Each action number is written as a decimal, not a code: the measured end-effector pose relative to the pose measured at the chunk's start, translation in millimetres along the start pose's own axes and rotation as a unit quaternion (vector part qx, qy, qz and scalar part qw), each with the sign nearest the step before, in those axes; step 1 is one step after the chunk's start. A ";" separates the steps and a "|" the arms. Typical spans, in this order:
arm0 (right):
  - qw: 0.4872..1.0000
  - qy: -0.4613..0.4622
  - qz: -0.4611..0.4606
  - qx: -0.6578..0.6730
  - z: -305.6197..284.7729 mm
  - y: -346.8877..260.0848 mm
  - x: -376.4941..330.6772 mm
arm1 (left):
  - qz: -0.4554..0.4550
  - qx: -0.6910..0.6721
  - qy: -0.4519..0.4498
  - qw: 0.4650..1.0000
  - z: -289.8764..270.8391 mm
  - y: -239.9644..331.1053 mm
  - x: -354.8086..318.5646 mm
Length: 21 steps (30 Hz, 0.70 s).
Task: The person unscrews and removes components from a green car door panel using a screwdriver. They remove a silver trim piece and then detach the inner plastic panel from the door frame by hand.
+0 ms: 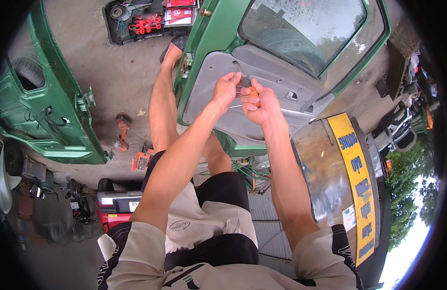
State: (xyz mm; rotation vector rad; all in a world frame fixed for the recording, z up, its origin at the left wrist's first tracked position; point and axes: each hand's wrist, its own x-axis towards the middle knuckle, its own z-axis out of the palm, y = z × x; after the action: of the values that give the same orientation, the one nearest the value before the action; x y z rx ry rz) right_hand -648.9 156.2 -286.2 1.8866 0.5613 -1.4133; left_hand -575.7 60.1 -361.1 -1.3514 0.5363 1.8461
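A green vehicle door [217, 36] with a grey inner trim panel [211, 72] stands in front of me. My right hand [262, 104] is wrapped round the orange and black handle of a screwdriver [254, 93], held close to the panel. Beside it, my left hand [225, 90] is closed, with thumb and fingertips pinched just by the dark end of the handle. What these fingertips hold is too small to make out. A recessed hole [235, 64] in the panel lies just beyond them.
Another green door [64, 111] stands at the left. A cordless drill [122, 126] lies on the floor near an orange-red tool [141, 160]. At the back is a black tool tray [118, 37] with red coiled hose. A yellow sign [351, 164] lies along the right.
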 end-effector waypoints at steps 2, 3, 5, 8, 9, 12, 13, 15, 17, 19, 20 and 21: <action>0.998 0.027 -0.025 -0.060 8.0 0.9 0.5 | -0.016 -0.061 0.000 0.998 -0.2 5.7 4.0; 0.993 0.053 -0.041 -0.101 9.7 4.4 1.9 | -0.038 -0.118 0.003 0.992 0.3 5.5 4.1; 0.985 0.083 -0.058 -0.141 11.3 9.2 4.2 | -0.042 -0.122 0.018 0.991 3.6 5.0 6.9; 0.973 0.139 -0.070 -0.169 18.6 12.3 2.3 | -0.051 -0.117 0.027 0.991 6.6 11.6 11.3; 0.965 0.150 -0.076 -0.202 20.8 10.7 2.8 | -0.053 -0.112 0.021 0.992 6.4 11.2 13.3; 0.945 0.156 -0.091 -0.274 14.6 9.3 3.8 | -0.060 -0.151 0.017 0.987 6.5 7.5 16.0; 0.932 0.148 -0.100 -0.315 13.0 8.6 3.9 | -0.059 -0.150 0.014 0.987 8.3 6.8 17.5; 0.866 0.170 -0.176 -0.436 13.3 14.8 5.6 | -0.079 -0.234 0.009 0.969 13.2 2.5 19.8; 0.777 0.192 -0.245 -0.547 10.4 22.6 7.7 | -0.087 -0.286 0.000 0.954 15.1 -2.1 22.4; 0.311 0.226 -0.402 -0.831 2.7 26.5 9.4 | -0.096 -0.339 -0.007 0.936 20.3 -4.1 25.6; 0.311 0.230 -0.401 -0.831 -0.9 21.8 9.7 | -0.104 -0.326 -0.016 0.940 22.3 -2.7 29.6; 0.276 0.220 -0.375 -0.857 10.5 23.3 6.4 | -0.109 -0.315 -0.014 0.943 14.6 -3.6 31.8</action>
State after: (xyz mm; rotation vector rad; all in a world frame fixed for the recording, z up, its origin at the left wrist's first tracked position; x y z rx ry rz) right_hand -637.4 132.6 -287.6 -0.1489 2.1550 0.1557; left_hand -586.1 83.4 -385.3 -1.7031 -0.2493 1.9196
